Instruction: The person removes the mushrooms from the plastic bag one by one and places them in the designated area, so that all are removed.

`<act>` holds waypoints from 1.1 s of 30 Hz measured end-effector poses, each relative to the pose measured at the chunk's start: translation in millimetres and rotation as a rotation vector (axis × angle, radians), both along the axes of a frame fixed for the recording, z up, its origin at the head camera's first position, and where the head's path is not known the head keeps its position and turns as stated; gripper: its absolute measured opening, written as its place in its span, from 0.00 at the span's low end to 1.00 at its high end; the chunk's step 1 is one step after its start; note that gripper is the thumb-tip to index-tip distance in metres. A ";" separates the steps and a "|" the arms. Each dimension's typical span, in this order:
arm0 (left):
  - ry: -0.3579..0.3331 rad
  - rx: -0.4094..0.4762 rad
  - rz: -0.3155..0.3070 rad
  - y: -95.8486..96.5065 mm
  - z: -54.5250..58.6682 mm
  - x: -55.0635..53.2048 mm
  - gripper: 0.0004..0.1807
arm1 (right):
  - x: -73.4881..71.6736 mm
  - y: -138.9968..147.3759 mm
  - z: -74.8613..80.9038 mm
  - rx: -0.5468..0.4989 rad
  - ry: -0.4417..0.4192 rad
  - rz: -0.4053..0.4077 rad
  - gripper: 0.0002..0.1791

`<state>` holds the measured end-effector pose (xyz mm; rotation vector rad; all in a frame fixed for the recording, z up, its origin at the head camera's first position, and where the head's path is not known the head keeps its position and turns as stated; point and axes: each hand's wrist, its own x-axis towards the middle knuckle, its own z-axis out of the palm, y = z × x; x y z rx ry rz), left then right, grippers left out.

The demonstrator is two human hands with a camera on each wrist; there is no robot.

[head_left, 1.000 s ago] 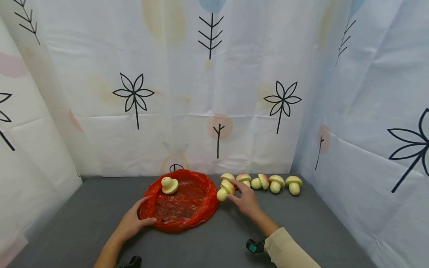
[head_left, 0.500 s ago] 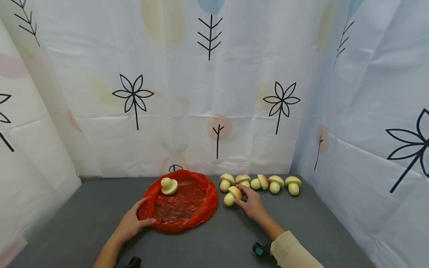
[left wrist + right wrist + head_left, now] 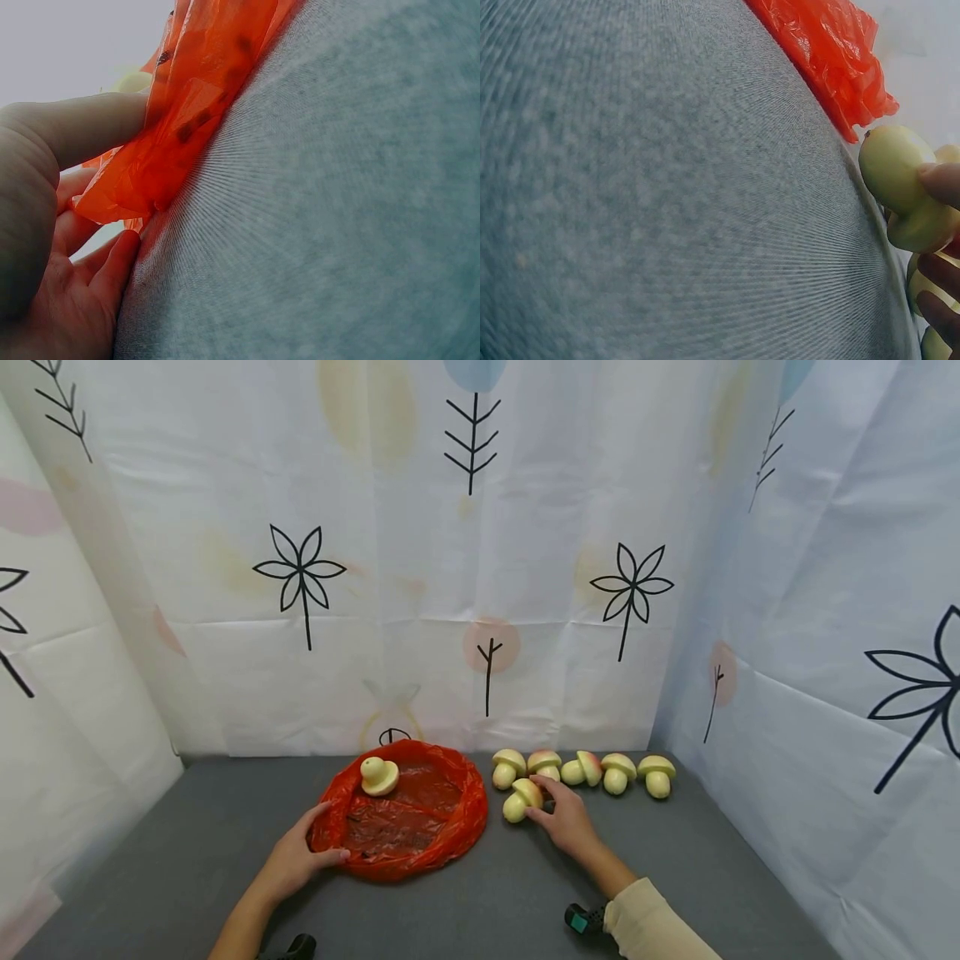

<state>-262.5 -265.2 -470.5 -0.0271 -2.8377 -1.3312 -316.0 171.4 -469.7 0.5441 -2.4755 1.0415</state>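
Note:
A red plastic bag lies spread on the grey table with its rim rolled into a ring. One mushroom, pale yellow and probably artificial, sits inside it, stem up. At the bag's left side, my left hand holds the rim, thumb at the front and fingers round the side. My right hand pinches another mushroom by its reddish cap, to the right of the bag. In the right wrist view that mushroom is between thumb and fingers. Whether it touches the table cannot be told.
Several more mushrooms stand or lie in a row along the table's back, just behind my right hand. Patterned white cloth hangs behind the table and on both sides.
My right hand has drawn its mushroom a little rightward and nearer to me, away from the bag's edge, then stayed nearly still. The left hand and bag have not moved.

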 end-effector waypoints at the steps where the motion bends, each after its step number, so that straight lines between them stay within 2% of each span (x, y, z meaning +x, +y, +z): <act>1: 0.000 -0.001 -0.001 0.1 0.2 0.1 0.55 | 0.0 0.0 -0.5 0.003 0.005 -0.001 0.30; 15: -0.023 -0.006 0.009 2.6 4.7 2.4 0.55 | -1.3 -0.9 -3.8 -0.008 0.000 -0.010 0.30; 33: -0.013 -0.015 0.005 3.1 5.6 3.2 0.55 | 1.3 -2.6 2.2 -0.021 -0.016 -0.012 0.30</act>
